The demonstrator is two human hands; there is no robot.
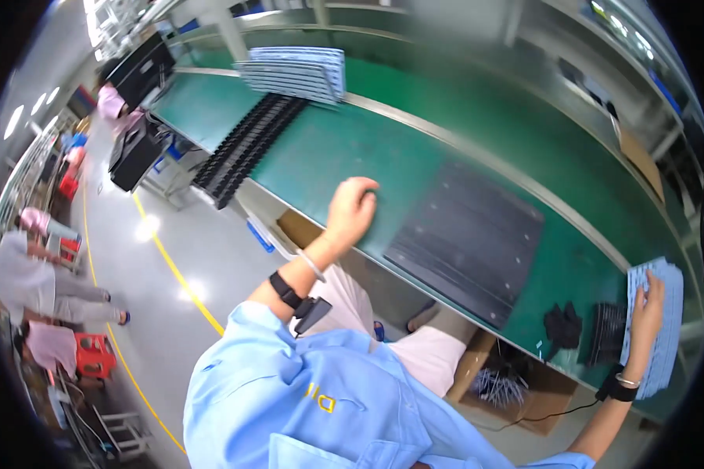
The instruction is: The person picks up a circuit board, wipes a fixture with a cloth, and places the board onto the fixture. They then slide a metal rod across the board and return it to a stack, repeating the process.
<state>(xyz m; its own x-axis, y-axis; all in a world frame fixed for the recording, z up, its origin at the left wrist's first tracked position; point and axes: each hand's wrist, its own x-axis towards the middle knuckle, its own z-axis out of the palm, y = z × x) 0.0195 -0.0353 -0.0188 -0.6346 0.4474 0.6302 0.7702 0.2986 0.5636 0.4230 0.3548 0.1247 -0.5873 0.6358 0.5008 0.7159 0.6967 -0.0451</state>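
Left of the dark panel [469,238], the tabletop [321,152] gives room to pass, as far as the black rack [250,146]. Right of the panel, the black bundle [563,327], the dark stack [605,332] and the blue stack [665,332] stand in the way.

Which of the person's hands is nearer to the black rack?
Left. The left hand is over the bench, to the right of the rack; the right hand is much farther off, at the blue stack on the far right.

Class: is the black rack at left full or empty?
Partly filled: blue boards stand far along the rack; nearer slots look bare.
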